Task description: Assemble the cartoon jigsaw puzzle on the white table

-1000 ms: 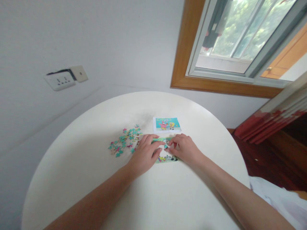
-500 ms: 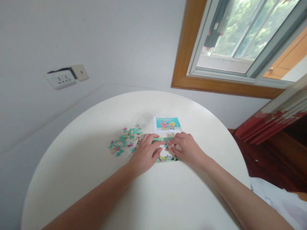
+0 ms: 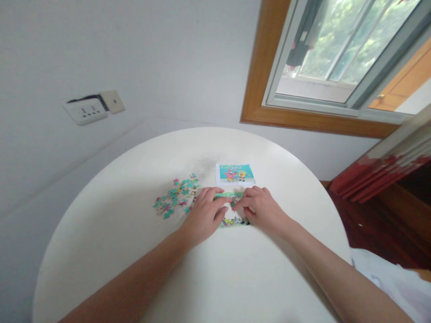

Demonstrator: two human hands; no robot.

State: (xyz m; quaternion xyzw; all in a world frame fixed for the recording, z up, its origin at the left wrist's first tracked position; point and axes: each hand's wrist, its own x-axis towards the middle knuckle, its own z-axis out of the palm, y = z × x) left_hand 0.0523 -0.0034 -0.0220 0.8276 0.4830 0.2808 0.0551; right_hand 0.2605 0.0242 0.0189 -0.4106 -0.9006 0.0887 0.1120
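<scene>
The puzzle (image 3: 229,222), in the middle of the frame, should be held flat by the left hand (image 3: 203,218), its fingers spread. The piece (image 3: 233,204) should be nudged softly by the right hand (image 3: 260,206); whether its bent fingers are pinching cannot be told.

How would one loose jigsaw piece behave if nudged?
The loose jigsaw pieces look small and thin, so one is probably light. Lying low on the smooth-looking white table, it would likely slide rather than roll. They lie crowded, so a push might shift neighbours.
</scene>
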